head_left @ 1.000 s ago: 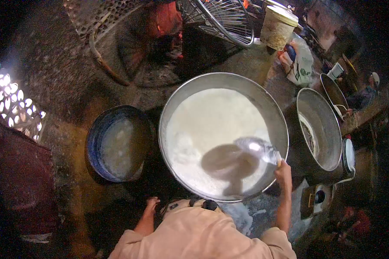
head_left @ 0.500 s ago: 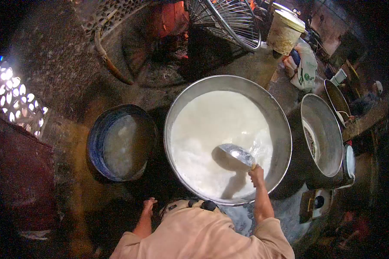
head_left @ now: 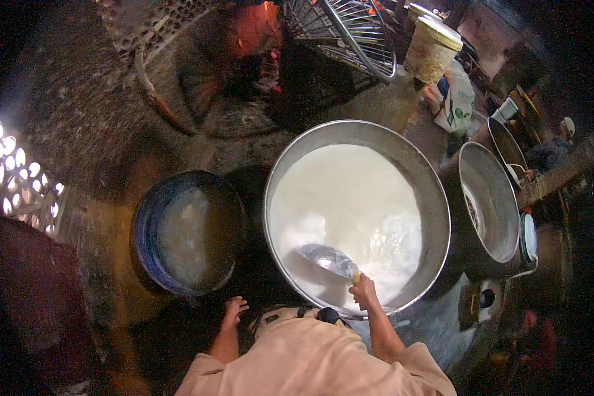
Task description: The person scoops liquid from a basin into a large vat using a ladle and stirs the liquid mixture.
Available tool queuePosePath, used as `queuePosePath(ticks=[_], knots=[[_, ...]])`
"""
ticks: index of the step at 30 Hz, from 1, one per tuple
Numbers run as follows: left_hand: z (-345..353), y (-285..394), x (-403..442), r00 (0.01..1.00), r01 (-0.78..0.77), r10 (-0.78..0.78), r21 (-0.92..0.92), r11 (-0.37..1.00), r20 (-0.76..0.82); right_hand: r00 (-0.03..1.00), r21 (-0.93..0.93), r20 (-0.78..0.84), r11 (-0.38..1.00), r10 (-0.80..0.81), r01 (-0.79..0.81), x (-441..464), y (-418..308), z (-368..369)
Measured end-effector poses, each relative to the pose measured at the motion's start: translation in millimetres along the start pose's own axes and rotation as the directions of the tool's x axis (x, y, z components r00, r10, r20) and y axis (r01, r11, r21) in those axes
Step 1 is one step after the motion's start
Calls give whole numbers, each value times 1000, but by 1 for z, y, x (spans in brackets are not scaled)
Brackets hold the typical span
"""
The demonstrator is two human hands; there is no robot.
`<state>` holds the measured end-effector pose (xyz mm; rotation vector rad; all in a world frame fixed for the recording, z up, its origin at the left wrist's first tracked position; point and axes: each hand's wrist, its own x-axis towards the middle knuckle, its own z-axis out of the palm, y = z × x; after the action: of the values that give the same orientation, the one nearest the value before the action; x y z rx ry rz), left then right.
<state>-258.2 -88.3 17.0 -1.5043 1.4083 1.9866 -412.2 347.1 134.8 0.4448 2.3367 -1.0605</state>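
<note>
My right hand (head_left: 363,292) is wrapped round the pale handle of a broad metal scoop (head_left: 329,260). The scoop's shiny, elongated blade points left over the near part of a wide metal vat (head_left: 358,125). White, milky liquid (head_left: 343,191) with patches of froth fills much of that vat. The blade throws a shadow on the liquid; whether its lower edge dips in, I cannot tell. Left of the vat, my left hand (head_left: 234,307) is held in the air near my waist, holding nothing, its fingers apart. Beyond it stands a round blue-walled tub (head_left: 146,241) with cloudy contents.
To the right stands a deep metal pot (head_left: 501,218), with another vessel (head_left: 508,142) behind it. Farther back are a lidded white bucket (head_left: 432,49), a plastic bag (head_left: 459,99) and a wire basket (head_left: 350,33). Another person (head_left: 554,152) is at the far right.
My right hand and the scoop have moved left and nearer my body across the vat. My left hand's fingers look more spread. The camera's view has shifted slightly.
</note>
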Motion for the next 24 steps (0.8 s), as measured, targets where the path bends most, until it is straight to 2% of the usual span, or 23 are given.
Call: queuePosePath(ticks=[3, 6, 7, 9, 10, 12, 13, 15, 18, 21, 23, 24], knots=[[-14, -18, 41, 999, 10, -9, -49, 999, 35, 999, -8, 30, 1000, 26, -26, -20, -23, -4], [-28, -20, 33, 981, -95, 119, -155, 983, 151, 998, -14, 64, 1000, 0, 1, -44, -80, -42], [-34, -29, 44, 987, -98, 117, -164, 982, 112, 997, 29, 74, 1000, 6, -8, -37, -84, -50], [-39, -44, 74, 994, -102, 109, -185, 977, 30, 992, -156, 115, 985, -52, 70, -26, -115, -82], [-42, -52, 85, 993, -114, 113, -86, 990, -18, 993, -106, 101, 991, -69, 80, -20, -131, -95], [-47, -62, 95, 985, -119, 132, 114, 986, -113, 962, -223, 16, 937, -273, 270, 4, -164, -104], [-53, -64, 89, 976, -219, 219, -3, 976, -12, 926, -279, -48, 895, -374, 347, 23, -172, -100], [-69, -64, 63, 897, -368, 414, -260, 893, 155, 681, -534, -194, 658, -706, 531, 84, -168, -74], [-70, -65, 40, 935, -305, 338, -245, 920, 108, 844, -471, -180, 798, -505, 376, 120, -179, -55], [-80, -77, 38, 926, -353, 369, -167, 921, 74, 885, -539, -52, 759, -463, 365, 127, -162, -47], [-76, -78, 43, 989, -107, 99, -73, 992, -111, 866, -625, -8, 679, -500, 386, 122, -146, -43], [-74, -78, 42, 977, 28, -37, -44, 999, -211, 858, -663, 16, 637, -514, 394, 116, -134, -41]])
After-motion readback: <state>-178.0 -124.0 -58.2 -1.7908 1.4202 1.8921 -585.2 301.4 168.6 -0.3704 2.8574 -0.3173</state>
